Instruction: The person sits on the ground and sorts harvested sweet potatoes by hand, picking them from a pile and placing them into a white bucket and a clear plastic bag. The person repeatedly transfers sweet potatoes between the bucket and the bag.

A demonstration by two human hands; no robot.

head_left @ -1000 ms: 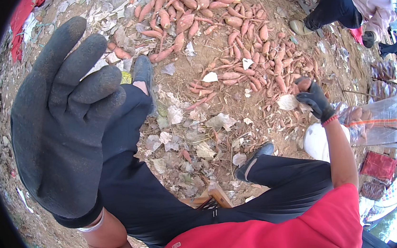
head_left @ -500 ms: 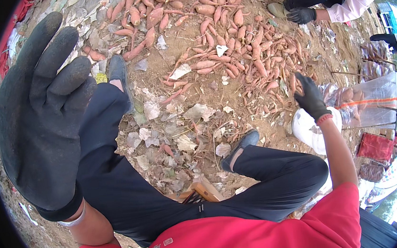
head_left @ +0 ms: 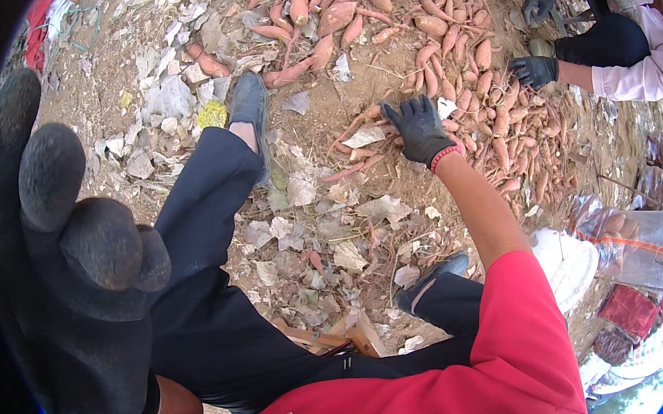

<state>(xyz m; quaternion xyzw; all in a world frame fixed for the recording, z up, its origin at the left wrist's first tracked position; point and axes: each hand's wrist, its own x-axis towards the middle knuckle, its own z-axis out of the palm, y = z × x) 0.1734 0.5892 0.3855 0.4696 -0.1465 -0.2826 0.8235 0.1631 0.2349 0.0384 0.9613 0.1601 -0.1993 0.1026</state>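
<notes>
My left hand [head_left: 84,287], in a black work glove, is raised close at the left side. Its fingers are apart and partly bent, with nothing in them. My right hand [head_left: 422,133], gloved in black with a red band at the wrist, reaches down to the near left edge of a heap of sweet potatoes [head_left: 503,122]. Its fingers are spread above several sweet potatoes [head_left: 355,165] and a dry leaf [head_left: 363,138]. Whether the fingertips touch them is hidden. Larger sweet potatoes [head_left: 337,18] lie in a looser group at the far side.
Dry leaves [head_left: 348,257] litter the soil between my feet. At the far right a co-worker's gloved hand [head_left: 535,71] is at the heap's edge. A white sack [head_left: 564,264], a clear bag of sweet potatoes [head_left: 609,228] and a red bundle [head_left: 630,311] lie at right.
My right hand has moved left from beside the white sack to the heap's left edge. My left hand has shifted down, its fingers more bent. The view has turned, showing more of the co-worker.
</notes>
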